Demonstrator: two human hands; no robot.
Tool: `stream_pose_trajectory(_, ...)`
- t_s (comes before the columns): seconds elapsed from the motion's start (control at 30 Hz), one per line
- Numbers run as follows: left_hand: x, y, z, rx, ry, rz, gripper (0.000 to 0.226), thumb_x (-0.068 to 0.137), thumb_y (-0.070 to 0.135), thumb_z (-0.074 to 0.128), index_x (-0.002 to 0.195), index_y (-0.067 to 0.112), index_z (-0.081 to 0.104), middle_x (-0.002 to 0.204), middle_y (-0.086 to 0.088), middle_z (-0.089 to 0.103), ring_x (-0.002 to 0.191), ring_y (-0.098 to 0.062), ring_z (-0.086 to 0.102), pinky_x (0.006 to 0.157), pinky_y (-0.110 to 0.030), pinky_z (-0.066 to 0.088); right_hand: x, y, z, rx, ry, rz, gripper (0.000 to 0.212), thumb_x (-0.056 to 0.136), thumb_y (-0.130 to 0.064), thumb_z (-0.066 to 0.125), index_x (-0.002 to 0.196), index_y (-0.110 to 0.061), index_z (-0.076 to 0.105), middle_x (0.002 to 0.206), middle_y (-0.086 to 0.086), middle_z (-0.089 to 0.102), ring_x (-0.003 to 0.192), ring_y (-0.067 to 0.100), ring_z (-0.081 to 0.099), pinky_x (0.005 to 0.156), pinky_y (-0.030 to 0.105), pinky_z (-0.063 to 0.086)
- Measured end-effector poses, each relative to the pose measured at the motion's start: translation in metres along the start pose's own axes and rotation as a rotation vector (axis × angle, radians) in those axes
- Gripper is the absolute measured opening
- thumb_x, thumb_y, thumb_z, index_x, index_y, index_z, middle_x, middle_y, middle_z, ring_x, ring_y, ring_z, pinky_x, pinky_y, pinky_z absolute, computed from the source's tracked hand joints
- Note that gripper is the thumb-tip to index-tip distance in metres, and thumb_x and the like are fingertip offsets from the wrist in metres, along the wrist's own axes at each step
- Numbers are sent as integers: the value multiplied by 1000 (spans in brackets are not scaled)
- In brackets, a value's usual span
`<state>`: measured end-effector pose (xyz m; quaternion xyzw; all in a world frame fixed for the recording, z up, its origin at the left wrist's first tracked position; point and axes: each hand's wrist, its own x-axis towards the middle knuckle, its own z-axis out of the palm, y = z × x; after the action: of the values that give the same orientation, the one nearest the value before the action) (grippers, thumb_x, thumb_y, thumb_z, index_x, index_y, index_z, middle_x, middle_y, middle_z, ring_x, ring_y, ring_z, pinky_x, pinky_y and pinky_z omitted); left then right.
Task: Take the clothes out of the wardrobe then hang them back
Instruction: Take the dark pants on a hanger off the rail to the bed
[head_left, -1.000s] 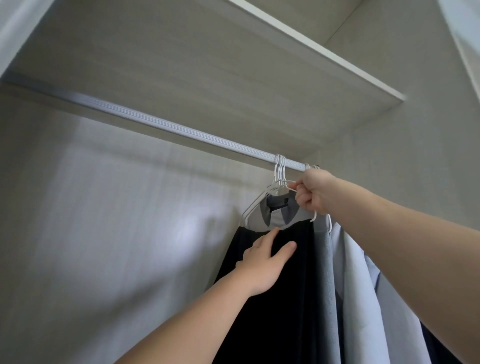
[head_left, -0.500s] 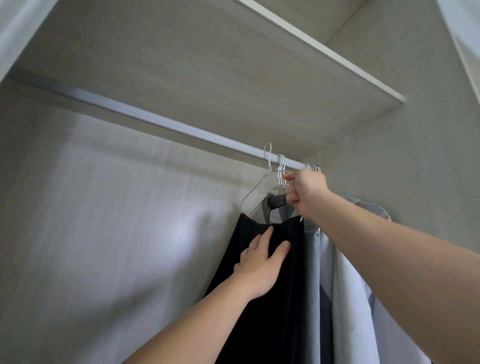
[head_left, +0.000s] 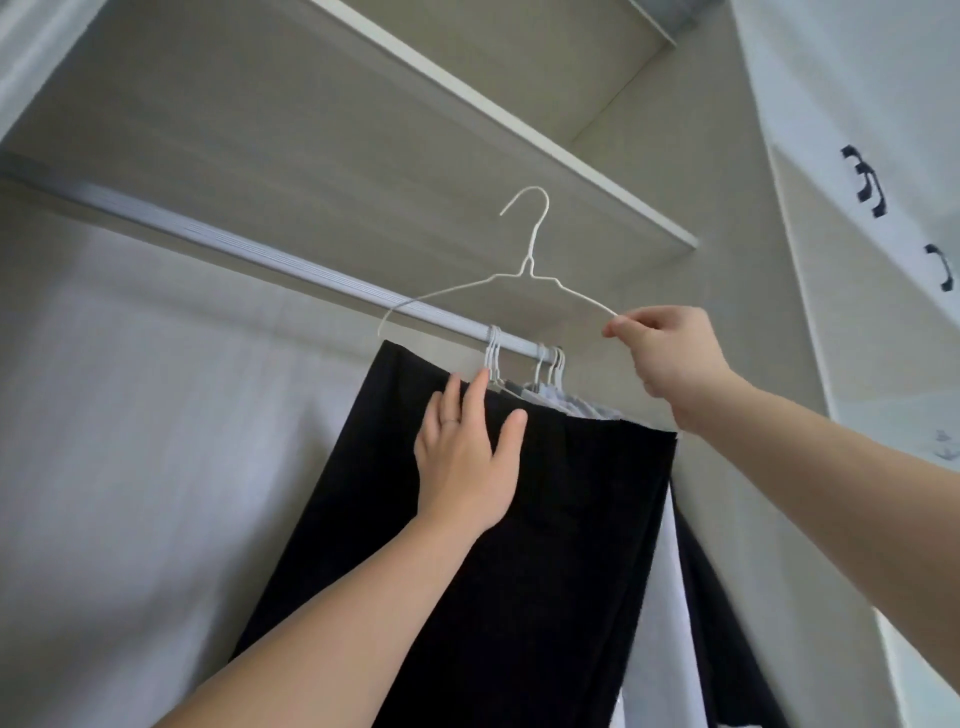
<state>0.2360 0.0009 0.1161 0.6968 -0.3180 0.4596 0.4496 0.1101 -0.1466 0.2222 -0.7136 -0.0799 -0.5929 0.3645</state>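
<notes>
Pale wood-grain wardrobe panels frame a ribbed metal rail (head_left: 260, 254) that slants down to the right; below it hangs a black garment (head_left: 571, 571), and the left hand (head_left: 467, 457) lies flat against its upper edge, fingers straight and spread; above, a white wire hanger (head_left: 530, 267) sits clear of the rail, hook free, its long axis roughly along the rail; the garment seems draped on its lower bar, though that bar is hidden; other hangers (head_left: 550, 364) crowd the rail; the right hand (head_left: 670, 353) pinches the white wire hanger's right shoulder tip, so the hook lies up and left of the grip, and this hand is the nearer one to steer it.
</notes>
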Motion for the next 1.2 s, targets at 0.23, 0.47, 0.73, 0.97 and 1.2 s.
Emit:
stream_pose_trajectory(0.23,-2,97,15,124,281,237,67,97,57,26,158,31,14,168,-2,1,155,-23,-6,122,-49,-2,-8,-6,-130,-651,198,-263,20,99,-34,48,96,-25,65,74,-3,63,73,26,59,63,33,45)
stream_pose_trajectory(0.47,-30,226,61,-8,284,298,68,98,52,31,158,24,15,168,-6,6,155,-25,-4,124,-53,-2,-27,-11,-273,-955,327,-183,28,101,-39,39,94,-22,61,75,0,59,75,32,57,66,37,44)
stream_pose_trajectory(0.73,-107,367,169,-320,45,252,39,103,35,37,138,21,48,120,0,65,127,-29,47,113,-48,22,-97,-24,-467,-1332,340,-145,28,102,-41,38,92,-23,57,72,-5,58,71,26,55,62,36,43)
stream_pose_trajectory(0.97,-200,512,257,-699,-241,255,31,107,24,31,114,17,60,109,0,68,97,-24,61,86,-41,48,-190,-53,-632,-1606,414,73,31,102,-42,39,91,-21,58,71,-6,59,68,22,55,62,34,41)
stream_pose_trajectory(1.2,-307,637,324,-926,-481,435,32,107,35,38,84,15,49,76,3,55,67,-18,50,53,-30,28,-301,-92,-740,-1821,519,371,29,100,-42,42,89,-25,62,74,-6,64,70,22,57,67,37,51)
